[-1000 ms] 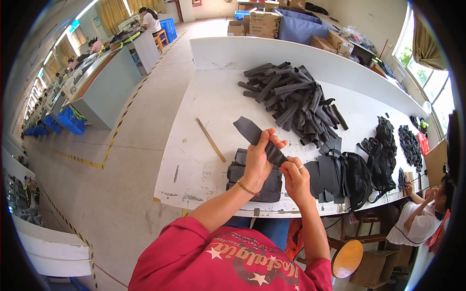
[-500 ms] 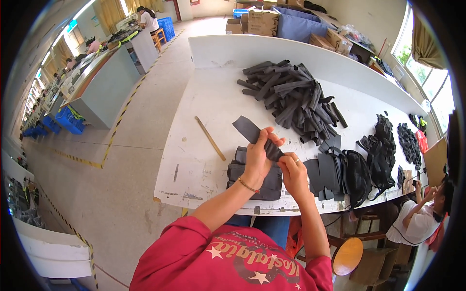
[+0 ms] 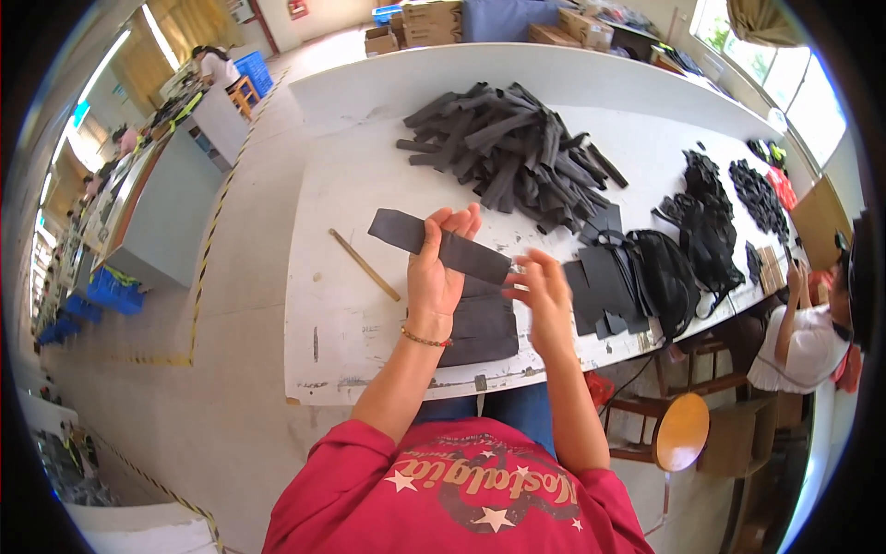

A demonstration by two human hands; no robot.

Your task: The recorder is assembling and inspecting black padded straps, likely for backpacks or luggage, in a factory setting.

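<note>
Strip (image 3: 472, 258) across left fingers (image 3: 460, 221); under thumb (image 3: 431, 240)

1 red shirt (image 3: 452, 503) | large pale lettering (image 3: 498, 482) | smaller lettering above (image 3: 457, 445)

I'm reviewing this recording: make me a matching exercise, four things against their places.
Things
1. long, flat black fabric-like strip
2. thin, straight tan stick
3. heap of dark grey, tube-like pieces
4. rounded orange-brown stool seat

Places
A. on the white tabletop, toward its far side
B. off the tabletop, in the picture's lower right
C. held in the left hand
D. on the tabletop, left of the left hand

Pairs: 1-C, 2-D, 3-A, 4-B
</note>
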